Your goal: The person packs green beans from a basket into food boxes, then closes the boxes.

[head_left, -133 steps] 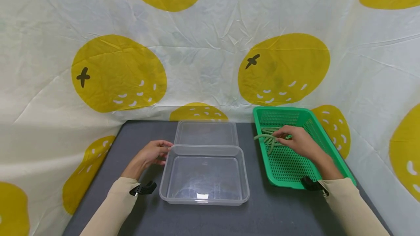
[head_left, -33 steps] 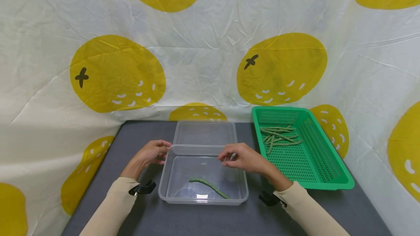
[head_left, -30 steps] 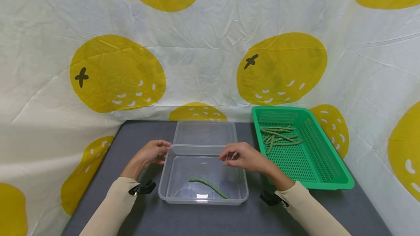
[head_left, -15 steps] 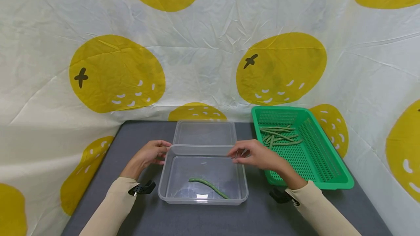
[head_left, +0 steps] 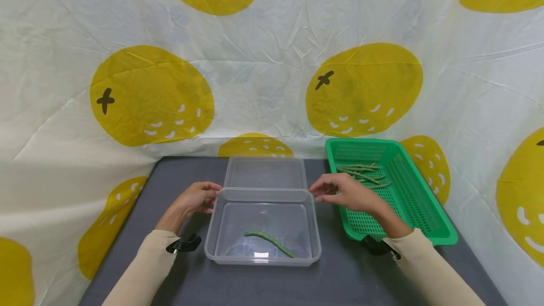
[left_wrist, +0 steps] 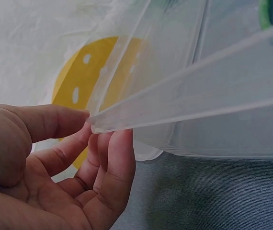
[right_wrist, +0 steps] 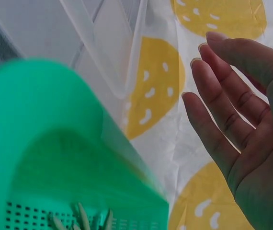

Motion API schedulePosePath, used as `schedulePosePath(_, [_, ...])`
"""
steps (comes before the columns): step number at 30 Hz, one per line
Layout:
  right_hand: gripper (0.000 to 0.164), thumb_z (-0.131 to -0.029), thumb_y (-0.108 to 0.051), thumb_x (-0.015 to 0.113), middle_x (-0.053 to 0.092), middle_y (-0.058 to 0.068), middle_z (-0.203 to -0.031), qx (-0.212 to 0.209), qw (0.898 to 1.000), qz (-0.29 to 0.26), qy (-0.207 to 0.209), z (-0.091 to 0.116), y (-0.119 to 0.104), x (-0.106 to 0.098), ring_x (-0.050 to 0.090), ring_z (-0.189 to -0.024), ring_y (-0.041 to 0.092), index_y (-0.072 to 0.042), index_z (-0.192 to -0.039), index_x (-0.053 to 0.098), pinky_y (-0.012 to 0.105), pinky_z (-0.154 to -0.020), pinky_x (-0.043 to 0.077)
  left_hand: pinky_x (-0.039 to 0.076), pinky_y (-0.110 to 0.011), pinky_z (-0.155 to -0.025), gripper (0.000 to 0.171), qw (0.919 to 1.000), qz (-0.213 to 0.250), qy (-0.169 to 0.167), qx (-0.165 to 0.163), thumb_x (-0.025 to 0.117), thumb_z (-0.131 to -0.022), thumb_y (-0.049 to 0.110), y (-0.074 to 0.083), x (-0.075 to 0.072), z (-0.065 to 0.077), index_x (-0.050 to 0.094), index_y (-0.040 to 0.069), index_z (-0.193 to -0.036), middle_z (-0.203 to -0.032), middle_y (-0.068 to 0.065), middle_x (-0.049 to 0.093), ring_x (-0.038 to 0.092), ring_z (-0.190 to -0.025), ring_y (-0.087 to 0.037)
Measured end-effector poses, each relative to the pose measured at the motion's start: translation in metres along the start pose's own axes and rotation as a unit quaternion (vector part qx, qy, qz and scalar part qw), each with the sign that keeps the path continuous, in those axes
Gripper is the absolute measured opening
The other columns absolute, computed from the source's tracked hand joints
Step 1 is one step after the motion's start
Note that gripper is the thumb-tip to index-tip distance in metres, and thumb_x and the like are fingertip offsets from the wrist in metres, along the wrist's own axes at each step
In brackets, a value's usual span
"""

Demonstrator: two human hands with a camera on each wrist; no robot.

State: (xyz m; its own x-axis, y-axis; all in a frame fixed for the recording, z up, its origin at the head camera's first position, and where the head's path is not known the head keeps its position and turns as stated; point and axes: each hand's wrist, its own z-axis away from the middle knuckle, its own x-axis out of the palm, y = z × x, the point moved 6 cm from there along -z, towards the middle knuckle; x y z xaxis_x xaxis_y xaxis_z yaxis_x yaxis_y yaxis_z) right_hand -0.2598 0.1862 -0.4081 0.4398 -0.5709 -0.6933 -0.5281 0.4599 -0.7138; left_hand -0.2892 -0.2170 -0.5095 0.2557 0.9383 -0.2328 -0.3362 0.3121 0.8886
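Observation:
A clear plastic container (head_left: pixel 263 230) sits on the table with one green bean (head_left: pixel 269 241) lying in it. At its far left corner my left hand (head_left: pixel 199 199) pinches the rim, thumb above and fingers below, as the left wrist view shows. My right hand (head_left: pixel 346 192) hovers between the container's far right corner and the green basket (head_left: pixel 408 211). Its fingers are slightly bent and hold nothing. Several green beans (head_left: pixel 365 170) lie at the back left of the basket, partly hidden behind the right hand.
Behind the container lies a clear flat lid (head_left: pixel 265 172). The dark table (head_left: pixel 255 287) ends at a white curtain (head_left: pixel 272 84) printed with yellow fruit, which rises along the back and both sides.
A bean the right hand held over the basket now lies in the container. That hand has since moved right, off the container toward the basket. The left hand has stayed put.

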Motion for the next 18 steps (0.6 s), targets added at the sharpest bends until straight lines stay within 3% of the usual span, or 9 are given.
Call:
schedulePosePath(9, [0.024,-0.095,-0.018,0.072,0.072,-0.005,-0.106,0.041,0.999,0.001,0.014,0.008,0.023,-0.021,0.069,-0.097,0.012,-0.022,-0.118,0.071,0.033,-0.082,0.057,0.059,-0.038,-0.069,0.033,1.0,0.004,0.004,-0.007,0.06,-0.101,0.014,-0.001,0.0,-0.001,0.061,-0.003,-0.129,-0.106,-0.017,0.068,0.064,-0.083,-0.021])
schedulePosePath(18, [0.023,-0.097,-0.015,0.069,0.073,0.005,-0.107,0.087,0.996,-0.018,0.022,0.017,0.054,-0.039,0.069,-0.1,0.028,-0.015,-0.12,0.07,0.031,-0.077,0.057,0.059,-0.038,-0.069,0.035,1.0,0.006,0.001,-0.005,0.06,-0.101,0.014,-0.002,-0.001,-0.003,0.059,-0.005,-0.13,-0.107,-0.018,0.068,0.065,-0.084,-0.021])
